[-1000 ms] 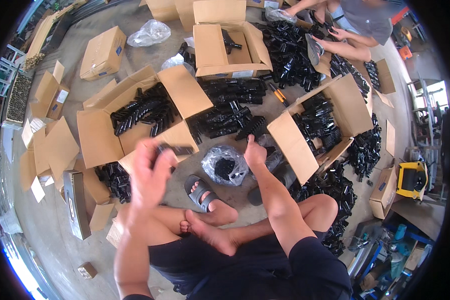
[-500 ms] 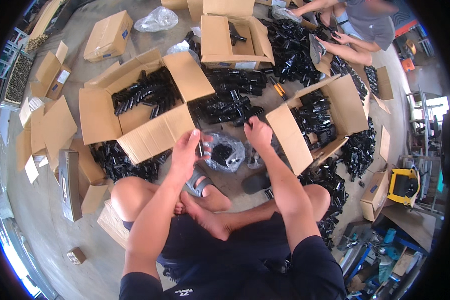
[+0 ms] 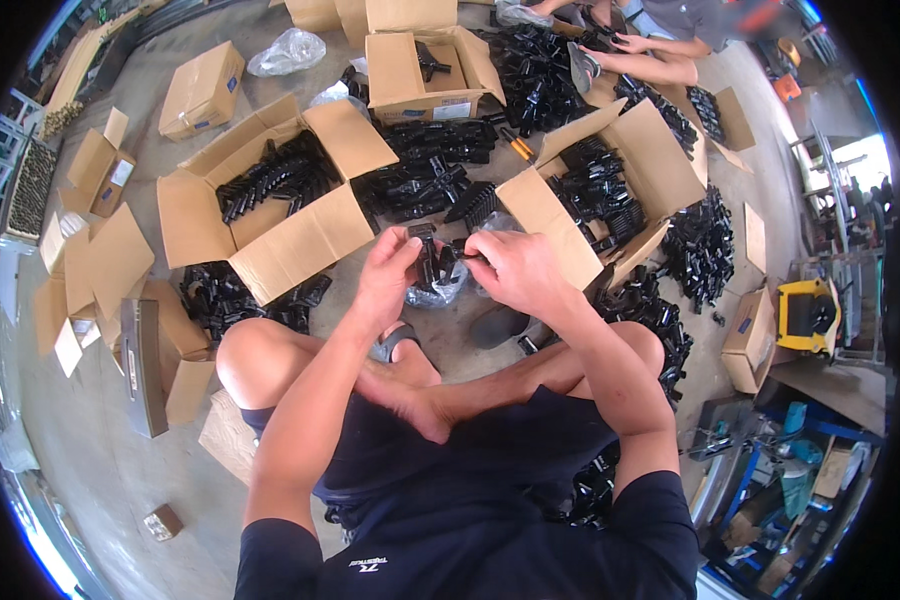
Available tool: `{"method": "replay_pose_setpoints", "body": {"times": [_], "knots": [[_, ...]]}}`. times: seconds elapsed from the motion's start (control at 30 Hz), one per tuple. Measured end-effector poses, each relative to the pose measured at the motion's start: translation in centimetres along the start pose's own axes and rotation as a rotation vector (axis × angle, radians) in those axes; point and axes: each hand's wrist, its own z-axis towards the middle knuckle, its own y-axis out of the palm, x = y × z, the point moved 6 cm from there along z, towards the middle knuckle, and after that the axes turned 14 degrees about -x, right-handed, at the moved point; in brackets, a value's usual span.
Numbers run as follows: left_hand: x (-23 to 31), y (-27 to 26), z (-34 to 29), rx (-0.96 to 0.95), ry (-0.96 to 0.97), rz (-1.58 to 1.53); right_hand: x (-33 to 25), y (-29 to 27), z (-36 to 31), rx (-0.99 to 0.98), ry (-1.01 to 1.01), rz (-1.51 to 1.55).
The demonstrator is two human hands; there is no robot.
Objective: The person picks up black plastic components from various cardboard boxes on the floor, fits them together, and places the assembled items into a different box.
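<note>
In front of my crossed legs, my left hand (image 3: 388, 268) is closed round a black plastic part (image 3: 425, 250) held upright. Close beside it, my right hand (image 3: 515, 268) pinches a small dark piece (image 3: 460, 249) against or very near that part; its exact shape is too small to tell. Below both hands a clear plastic bag (image 3: 438, 292) lies on the floor, partly hidden by them. Just beyond is a pile of black plastic parts (image 3: 420, 185). An open carton (image 3: 300, 250) with rows of black parts is at the left, and another open carton (image 3: 550, 225) at the right.
More loose black parts (image 3: 705, 250) heap up on the right. A third open carton (image 3: 410, 105) stands at the back, near an orange-handled tool (image 3: 517, 145). At the far right another person (image 3: 660, 60) sits among parts. A closed carton (image 3: 202, 90) lies far left.
My right hand has come back from the pile toward my left hand, now with a small dark piece. The black part in my left hand is raised and shows more plainly. The whole view has shifted slightly.
</note>
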Motion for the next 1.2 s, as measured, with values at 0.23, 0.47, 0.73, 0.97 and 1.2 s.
{"method": "replay_pose_setpoints", "body": {"times": [0.23, 0.47, 0.73, 0.97, 1.2], "knots": [[3.4, 3.0, -2.1, 0.190, 0.203, 1.163, -2.0, -2.9, -3.8, 0.028, 0.001, 0.113], [5.5, 6.9, -2.8, 0.169, 0.263, 1.223, -2.1, -4.1, -5.2, 0.077, 0.032, 0.159], [-0.1, 8.0, -0.8, -0.268, -0.119, 0.349, -0.7, -3.4, -5.2, 0.180, 0.071, 0.004], [-0.4, 7.7, -0.3, -0.226, -0.080, 0.281, 0.2, -3.0, -4.8, 0.197, 0.086, -0.033], [0.0, 7.5, 0.1, -0.217, 0.057, 0.082, 4.1, -2.6, -4.0, 0.168, 0.398, 0.750]]}}
